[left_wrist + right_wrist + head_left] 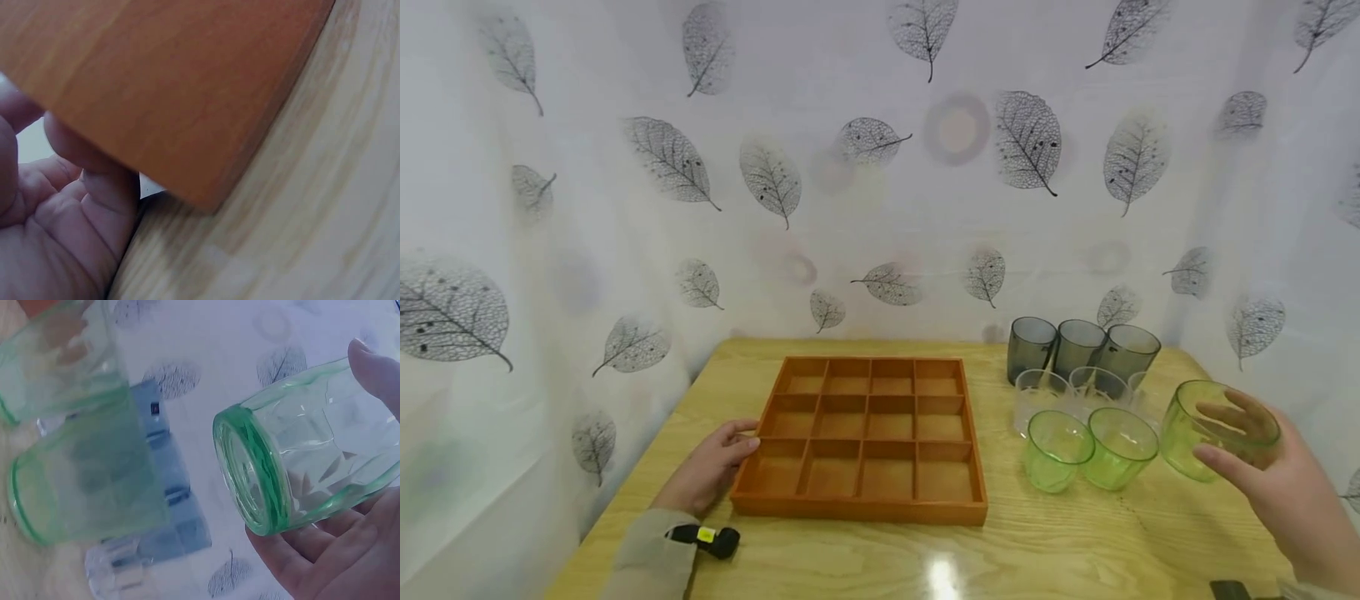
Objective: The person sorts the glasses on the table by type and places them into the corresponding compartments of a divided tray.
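Note:
A reddish-brown wooden tray (859, 507) with several square compartments lies on the table. My left hand (711, 467) holds its left side near the front corner. In the left wrist view, the fingers (94, 156) are bent against the edge of the tray wall (162, 94). My right hand (1277, 475) grips a green glass tumbler (1183, 429) at the far right. Its faceted side and thick base (253, 472) show in the right wrist view, tilted and off the table. Two more green tumblers (1052, 471) (1116, 467) stand upright just left of it.
Behind the green tumblers stand clear glasses (1030, 408), and behind those a row of dark grey glasses (1030, 354). All are on the wooden table (850, 558), right of the tray. A leaf-patterned curtain (850, 208) hangs around the table's back and sides.

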Available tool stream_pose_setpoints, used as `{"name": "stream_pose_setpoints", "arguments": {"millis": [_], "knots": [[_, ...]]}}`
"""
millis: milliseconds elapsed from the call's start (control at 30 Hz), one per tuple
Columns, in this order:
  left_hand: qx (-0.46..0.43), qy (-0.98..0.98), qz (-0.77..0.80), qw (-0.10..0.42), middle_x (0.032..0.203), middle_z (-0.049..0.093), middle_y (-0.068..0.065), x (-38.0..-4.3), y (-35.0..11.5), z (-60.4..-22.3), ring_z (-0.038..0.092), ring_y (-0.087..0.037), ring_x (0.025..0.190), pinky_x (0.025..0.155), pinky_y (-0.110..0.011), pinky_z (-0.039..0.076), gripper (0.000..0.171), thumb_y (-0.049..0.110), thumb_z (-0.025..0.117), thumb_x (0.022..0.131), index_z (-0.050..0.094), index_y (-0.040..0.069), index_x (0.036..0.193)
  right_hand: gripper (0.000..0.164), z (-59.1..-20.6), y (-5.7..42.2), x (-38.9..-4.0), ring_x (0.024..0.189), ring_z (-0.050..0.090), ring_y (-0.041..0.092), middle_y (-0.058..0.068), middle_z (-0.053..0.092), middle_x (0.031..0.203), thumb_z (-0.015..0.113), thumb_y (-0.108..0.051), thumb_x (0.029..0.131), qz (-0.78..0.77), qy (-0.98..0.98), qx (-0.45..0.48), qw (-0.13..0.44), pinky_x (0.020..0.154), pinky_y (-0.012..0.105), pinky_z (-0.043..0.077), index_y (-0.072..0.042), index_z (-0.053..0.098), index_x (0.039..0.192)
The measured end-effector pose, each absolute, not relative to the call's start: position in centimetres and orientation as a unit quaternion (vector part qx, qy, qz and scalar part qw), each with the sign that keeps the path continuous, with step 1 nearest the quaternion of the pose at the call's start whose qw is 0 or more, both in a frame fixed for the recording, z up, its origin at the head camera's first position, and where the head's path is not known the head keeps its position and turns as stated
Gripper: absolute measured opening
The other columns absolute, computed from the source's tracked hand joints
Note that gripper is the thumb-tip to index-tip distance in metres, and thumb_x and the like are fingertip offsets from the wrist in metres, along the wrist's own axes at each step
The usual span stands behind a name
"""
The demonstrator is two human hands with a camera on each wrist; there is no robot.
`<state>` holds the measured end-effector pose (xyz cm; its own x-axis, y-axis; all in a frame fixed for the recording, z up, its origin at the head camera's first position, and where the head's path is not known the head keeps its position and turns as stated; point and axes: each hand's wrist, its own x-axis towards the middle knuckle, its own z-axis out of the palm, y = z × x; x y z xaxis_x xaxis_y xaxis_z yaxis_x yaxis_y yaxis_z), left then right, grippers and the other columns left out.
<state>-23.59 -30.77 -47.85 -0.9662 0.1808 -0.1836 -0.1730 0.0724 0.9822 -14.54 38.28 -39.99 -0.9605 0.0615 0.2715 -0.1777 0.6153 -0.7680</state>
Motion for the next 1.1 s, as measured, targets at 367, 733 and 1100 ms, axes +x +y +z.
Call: {"name": "stream_pose_setpoints", "arguments": {"millis": [367, 733, 1100], "knots": [[0.009, 0.736, 0.665, 0.127, 0.108, 0.053, -0.008, -23.8, -31.3, -47.8, 0.056, -0.018, 0.09, 0.079, -0.033, 0.051, 0.058, 0.019, 0.055, 0.106, 0.027, -0.004, 0.151, 0.077, -35.0, 29.7, -17.0, 0.114, 0.053, 0.001, -0.005, 0.048, 0.147, 0.065, -0.016, 0.101, 0.472, -0.87, 0.113, 0.09, 0.08, 0.024, 0.05, -0.031, 0.02, 0.161], [0.001, 0.72, 0.682, 0.131, 0.111, 0.054, -0.01, -23.5, -31.0, -47.8, 0.059, -0.019, 0.092, 0.079, -0.034, 0.054, 0.057, 0.017, 0.055, 0.106, 0.026, -0.005, 0.15, 0.078, -34.5, 21.5, -21.2, 0.133, 0.049, 0.022, 0.003, 0.046, 0.149, 0.07, -0.019, 0.098, 0.549, -0.812, 0.198, 0.025, 0.091, 0.032, 0.052, -0.025, 0.022, 0.159], [-0.001, 0.729, 0.672, 0.13, 0.112, 0.054, -0.011, -23.5, -30.6, -47.7, 0.059, -0.02, 0.094, 0.08, -0.034, 0.054, 0.058, 0.019, 0.055, 0.106, 0.027, -0.004, 0.151, 0.087, -35.2, 14.4, -25.6, 0.13, 0.052, 0.025, 0.0, 0.044, 0.149, 0.08, -0.038, 0.089, 0.597, -0.777, 0.201, -0.006, 0.097, 0.05, 0.049, -0.028, 0.027, 0.158]]}}
